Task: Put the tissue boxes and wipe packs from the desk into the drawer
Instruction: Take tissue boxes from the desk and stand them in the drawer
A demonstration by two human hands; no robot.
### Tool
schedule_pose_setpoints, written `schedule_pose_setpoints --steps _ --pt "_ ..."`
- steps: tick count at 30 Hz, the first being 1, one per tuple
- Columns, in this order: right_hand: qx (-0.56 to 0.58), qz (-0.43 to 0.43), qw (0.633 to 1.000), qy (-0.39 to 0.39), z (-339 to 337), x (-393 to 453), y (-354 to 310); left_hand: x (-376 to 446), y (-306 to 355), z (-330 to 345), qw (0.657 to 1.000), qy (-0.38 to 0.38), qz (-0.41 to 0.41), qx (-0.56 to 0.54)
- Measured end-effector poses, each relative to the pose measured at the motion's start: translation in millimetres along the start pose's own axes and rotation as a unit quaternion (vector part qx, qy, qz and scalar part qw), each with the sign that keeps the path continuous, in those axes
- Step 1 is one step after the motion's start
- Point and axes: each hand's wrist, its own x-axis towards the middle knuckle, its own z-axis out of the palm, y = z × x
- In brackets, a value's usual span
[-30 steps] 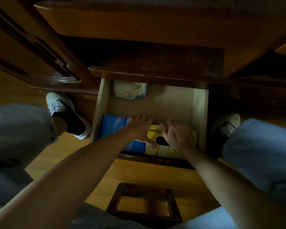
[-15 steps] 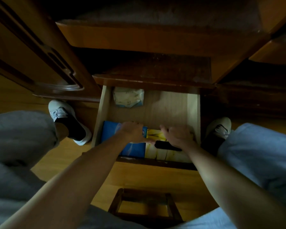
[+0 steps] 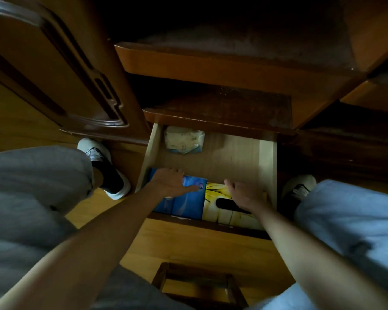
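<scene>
An open wooden drawer (image 3: 233, 157) sits below the desk. Inside at the front lie a blue tissue box (image 3: 186, 204) on the left and a yellow tissue box (image 3: 213, 193) with a dark oval slot on the right, side by side. A pale wipe pack (image 3: 184, 139) lies at the drawer's back left. My left hand (image 3: 170, 182) rests flat on the blue box with its fingers stretched out. My right hand (image 3: 244, 195) lies on the yellow box with fingers straight, near the drawer's right wall.
My knees in grey trousers flank the drawer, with a shoe (image 3: 103, 164) left and another shoe (image 3: 298, 189) right. A wooden stool frame (image 3: 199, 285) stands below me. A cabinet door (image 3: 54, 74) is at the left, and desk shelves (image 3: 222, 63) overhang the drawer.
Both hands slid apart: the left onto the blue box, the right toward the drawer's right wall. The yellow box now lies flat beside the blue one. The camera shifted slightly.
</scene>
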Motion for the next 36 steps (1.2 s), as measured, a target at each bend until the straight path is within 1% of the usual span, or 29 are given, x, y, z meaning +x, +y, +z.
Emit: schedule_pose_setpoints --steps 3,5,7,9,12,14,17,20,22,25,28,30,31,33,35,36 --pt "0.043 0.031 0.998 -0.034 -3 1 -3 2 2 -3 1.000 -0.013 -0.005 -0.008" --pt "0.102 0.064 0.991 -0.057 -7 8 -12 0 -4 2 0.998 -0.015 -0.012 -0.066" --pt "0.166 0.075 0.981 -0.068 -8 17 -29 -3 -13 10 0.992 -0.014 -0.004 -0.124" --pt "0.202 0.048 0.976 -0.065 -10 26 -50 -2 -18 13 0.992 -0.019 0.013 -0.128" --pt "0.232 0.004 0.971 -0.059 -19 42 -83 2 -19 13 0.995 -0.021 0.031 -0.093" --pt "0.264 -0.019 0.963 -0.049 -27 55 -102 5 -18 13 0.995 -0.029 0.036 -0.089" --pt "0.265 -0.027 0.963 -0.047 -38 79 -117 10 -20 13 0.992 -0.043 0.036 -0.111" --pt "0.238 0.003 0.968 -0.076 -39 99 -121 8 -25 20 0.989 -0.033 0.042 -0.139" --pt "0.215 0.029 0.974 -0.070 -36 107 -120 5 -26 26 0.985 -0.015 0.044 -0.164" --pt "0.168 0.047 0.984 -0.022 -33 106 -113 6 -25 27 0.982 -0.012 0.031 -0.187" --pt "0.066 0.075 0.995 0.022 -41 91 -85 9 -21 23 0.979 0.004 0.012 -0.202" --pt "-0.031 0.088 0.995 0.021 -53 73 -55 9 -15 23 0.980 0.027 0.002 -0.199" --pt "-0.105 0.086 0.991 0.018 -59 62 -40 9 -11 23 0.980 0.037 -0.002 -0.194" --pt "-0.253 0.077 0.964 0.006 -65 39 -13 11 0 22 0.983 0.050 0.000 -0.175" --pt "-0.352 0.057 0.934 -0.008 -61 20 8 13 14 19 0.984 0.059 0.018 -0.164" --pt "-0.375 0.045 0.926 -0.004 -57 13 16 14 22 17 0.984 0.065 0.027 -0.161"
